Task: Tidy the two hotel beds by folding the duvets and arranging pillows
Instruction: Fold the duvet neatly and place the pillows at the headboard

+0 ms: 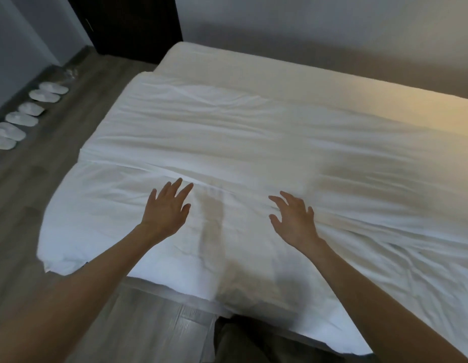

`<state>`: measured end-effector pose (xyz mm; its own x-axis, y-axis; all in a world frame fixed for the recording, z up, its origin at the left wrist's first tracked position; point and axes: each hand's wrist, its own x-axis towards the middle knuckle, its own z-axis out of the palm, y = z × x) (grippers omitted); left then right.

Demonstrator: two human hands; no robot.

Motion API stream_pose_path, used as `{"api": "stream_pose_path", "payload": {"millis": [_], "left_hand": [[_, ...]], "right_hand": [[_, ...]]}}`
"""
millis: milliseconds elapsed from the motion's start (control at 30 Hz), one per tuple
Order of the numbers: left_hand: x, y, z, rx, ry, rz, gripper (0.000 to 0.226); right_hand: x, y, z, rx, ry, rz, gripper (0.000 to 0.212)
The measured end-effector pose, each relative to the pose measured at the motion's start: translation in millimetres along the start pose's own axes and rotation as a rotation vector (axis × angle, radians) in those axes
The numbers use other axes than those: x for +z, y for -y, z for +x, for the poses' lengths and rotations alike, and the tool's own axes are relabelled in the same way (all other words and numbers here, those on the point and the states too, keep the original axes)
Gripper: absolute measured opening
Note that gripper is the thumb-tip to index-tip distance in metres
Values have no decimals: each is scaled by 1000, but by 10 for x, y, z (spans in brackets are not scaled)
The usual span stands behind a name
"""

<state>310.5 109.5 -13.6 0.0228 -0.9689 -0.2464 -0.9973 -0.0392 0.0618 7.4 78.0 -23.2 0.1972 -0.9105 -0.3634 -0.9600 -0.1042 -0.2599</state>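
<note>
White duvet [254, 142] covers most of the bed [254, 58]. It lies directly beneath both hands and extends past them to the far left corner and to the right edge of view. Its near edge overhangs the side of the bed in front of the person. A folded layer edge runs crosswise just beyond the fingertips. The surface is creased, with wrinkles fanning out to the right of the right hand. A bare strip of the bed shows beyond the duvet.

Wood-look floor [78, 106] lies to the left and carries a row of white slippers [20, 119].

The left hand [166, 209] is extended palm down, fingers straight and spread, holding nothing. The right hand [293, 218] is palm down, fingers spread and slightly bent, holding nothing. Contact with the fabric cannot be confirmed for either hand.
</note>
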Motion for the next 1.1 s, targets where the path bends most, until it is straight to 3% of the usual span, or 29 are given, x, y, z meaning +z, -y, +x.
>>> {"api": "stream_pose_path", "payload": {"millis": [233, 400, 533, 700, 800, 867, 1000, 1100], "left_hand": [[466, 271, 916, 42, 104, 49, 58], [827, 529, 1452, 68, 75, -16, 64], [1205, 726, 1810, 145, 90, 43, 68], [1496, 832, 2198, 259, -122, 145, 39], [1423, 792, 2320, 293, -12, 288, 28], [1319, 844, 2322, 326, 25, 345, 33], [1215, 1071, 2068, 465, -150, 192, 53], [1451, 1190, 1845, 496, -72, 172, 69]], "right_hand": [[406, -69, 859, 60, 59, -59, 51], [846, -47, 1367, 73, 104, -83, 49], [1205, 8, 1663, 47, 9, -44, 49], [1531, -40, 1906, 56, -129, -71, 39], [1493, -32, 2021, 71, -159, -143, 18], [1360, 5, 2066, 68, -152, -127, 13], [1202, -1, 1813, 15, -200, -32, 14], [1460, 10, 1499, 19, -151, -45, 19]]}}
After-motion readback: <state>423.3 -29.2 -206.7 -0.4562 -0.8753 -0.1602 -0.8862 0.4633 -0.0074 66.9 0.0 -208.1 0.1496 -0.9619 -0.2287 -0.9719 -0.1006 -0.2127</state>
